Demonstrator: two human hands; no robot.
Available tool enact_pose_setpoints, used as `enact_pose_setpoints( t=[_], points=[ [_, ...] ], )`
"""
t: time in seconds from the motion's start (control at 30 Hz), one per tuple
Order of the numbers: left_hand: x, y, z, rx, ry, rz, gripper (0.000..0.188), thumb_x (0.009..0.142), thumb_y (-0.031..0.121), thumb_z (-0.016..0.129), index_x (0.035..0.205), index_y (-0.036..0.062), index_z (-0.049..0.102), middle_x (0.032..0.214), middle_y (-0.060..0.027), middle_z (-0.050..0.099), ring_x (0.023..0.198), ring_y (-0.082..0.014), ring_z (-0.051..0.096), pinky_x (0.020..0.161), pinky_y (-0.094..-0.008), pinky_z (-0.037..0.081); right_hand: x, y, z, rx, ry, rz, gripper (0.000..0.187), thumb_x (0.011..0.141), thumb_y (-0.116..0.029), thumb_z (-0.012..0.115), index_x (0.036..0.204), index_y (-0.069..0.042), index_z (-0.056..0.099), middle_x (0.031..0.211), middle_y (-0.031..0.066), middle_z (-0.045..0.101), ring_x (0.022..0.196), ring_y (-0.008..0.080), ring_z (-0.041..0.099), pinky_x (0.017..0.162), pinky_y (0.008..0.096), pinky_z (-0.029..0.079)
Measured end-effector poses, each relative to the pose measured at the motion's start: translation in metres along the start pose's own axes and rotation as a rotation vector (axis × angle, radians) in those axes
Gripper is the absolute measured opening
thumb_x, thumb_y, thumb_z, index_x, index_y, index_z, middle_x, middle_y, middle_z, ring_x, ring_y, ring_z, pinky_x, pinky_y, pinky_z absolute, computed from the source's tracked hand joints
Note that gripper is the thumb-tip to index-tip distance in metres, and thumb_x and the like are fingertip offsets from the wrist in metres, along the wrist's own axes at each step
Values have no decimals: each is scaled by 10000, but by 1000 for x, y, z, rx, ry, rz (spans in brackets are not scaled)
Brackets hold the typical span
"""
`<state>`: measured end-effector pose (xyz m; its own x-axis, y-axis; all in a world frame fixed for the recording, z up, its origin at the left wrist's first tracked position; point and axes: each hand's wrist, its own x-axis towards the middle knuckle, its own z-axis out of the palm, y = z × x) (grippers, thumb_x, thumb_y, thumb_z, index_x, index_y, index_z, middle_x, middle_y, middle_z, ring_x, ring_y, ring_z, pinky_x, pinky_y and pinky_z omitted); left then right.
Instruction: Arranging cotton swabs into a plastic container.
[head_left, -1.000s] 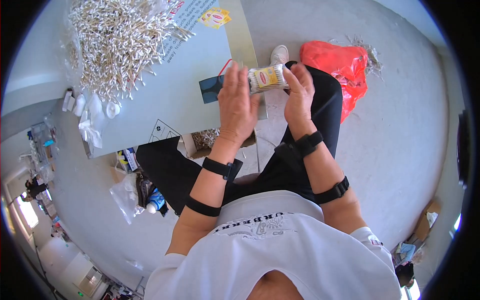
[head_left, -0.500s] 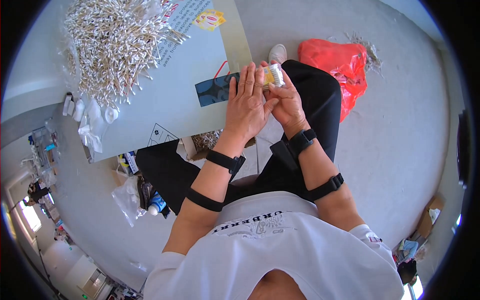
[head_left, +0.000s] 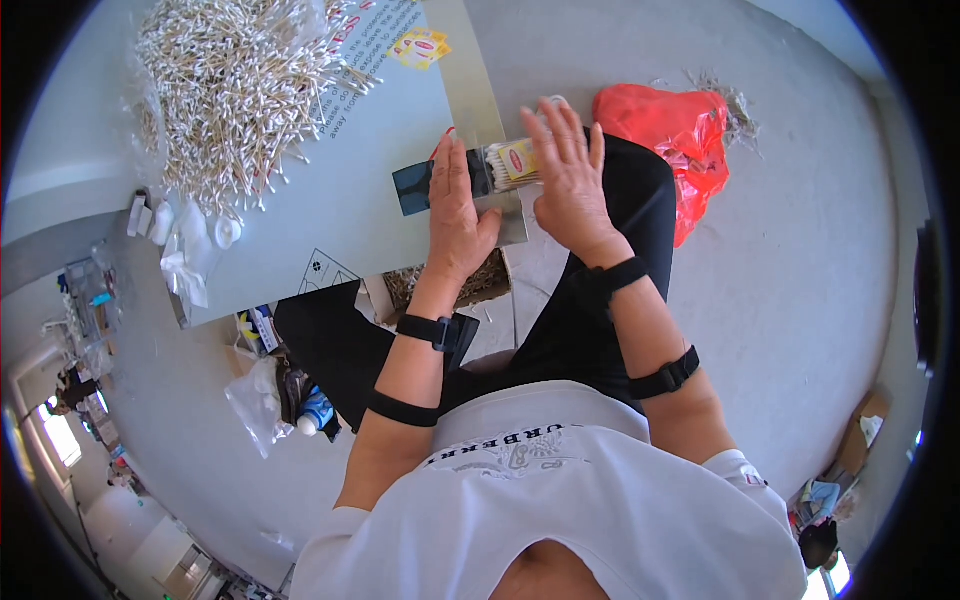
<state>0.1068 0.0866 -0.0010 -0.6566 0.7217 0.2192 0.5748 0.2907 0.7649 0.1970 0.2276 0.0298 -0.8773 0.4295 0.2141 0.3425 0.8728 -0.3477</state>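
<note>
A small clear packet of cotton swabs (head_left: 499, 168) with a yellow label (head_left: 518, 159) lies at the right edge of the table. My left hand (head_left: 458, 215) rests flat, fingers stretched out, across a dark blue shiny strip (head_left: 412, 190) just left of the packet. Beside the packet's right end is my right hand (head_left: 574, 185), its fingers spread; whether they touch the packet I cannot tell. Under my left hand the strip's middle is hidden. A grey metallic edge (head_left: 513, 222) shows below the packet.
A big heap of loose cotton swabs (head_left: 225, 95) covers the table's far left. Yellow labels (head_left: 418, 47) lie at the far edge. An open cardboard box (head_left: 492, 281) sits below the near edge. On the floor at right is a red plastic bag (head_left: 640, 118).
My hands have moved apart. The right hand has let go of the swab packet, which now lies at the table edge; the left hand has shifted slightly left.
</note>
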Motion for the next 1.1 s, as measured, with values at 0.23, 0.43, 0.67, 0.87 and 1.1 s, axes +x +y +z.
enact_pose_setpoints(
  t=[0.23, 0.43, 0.67, 0.87, 1.1],
  points=[
    [-3, -5, -1, 60, -31, 39, 898, 658, 34, 642, 1449, -33, 223, 1479, -262, 276, 1389, -397, 250, 1150, -448, 189, 14, -2, 34, -347, -40, -162, 424, 840, -133, 525, 1244, -7, 499, 1110, 98, 568, 1139, 248, 501, 1066, 576, 252],
    [-4, -4, 1, 79, -21, 45, 890, 671, 34, 651, 1453, -15, 229, 1470, -240, 301, 1376, -381, 277, 1144, -445, 202, 17, 27, 29, -397, -2, -224, 135, 815, -140, 546, 930, -84, 588, 909, 62, 593, 952, 244, 570, 984, 512, 359],
    [-4, -12, -4, -114, 69, -19, 731, 695, -57, 620, 1385, 25, 394, 1367, -213, 458, 1280, -360, 437, 1072, -437, 348, 6, 68, -26, 184, 17, -47, 210, 783, 4, 584, 985, -51, 597, 924, 56, 618, 924, 230, 599, 890, 381, 459],
    [22, 59, -56, -751, -115, -96, 529, 778, 21, 695, 1285, 62, 550, 1190, -91, 602, 1077, -168, 579, 798, -252, 489, -2, 18, -48, 1350, -621, 91, 343, 757, 16, 643, 1096, -31, 636, 963, 3, 644, 927, 105, 567, 865, 267, 454],
    [8, 60, -81, -673, -119, -164, 93, 753, -51, 711, 828, 3, 707, 767, -40, 586, 646, -122, 561, 576, -253, 455, 5, -17, -17, 1445, -820, -28, 349, 709, 9, 679, 1053, -46, 668, 1008, 13, 660, 958, 122, 567, 889, 274, 443]
  ],
)
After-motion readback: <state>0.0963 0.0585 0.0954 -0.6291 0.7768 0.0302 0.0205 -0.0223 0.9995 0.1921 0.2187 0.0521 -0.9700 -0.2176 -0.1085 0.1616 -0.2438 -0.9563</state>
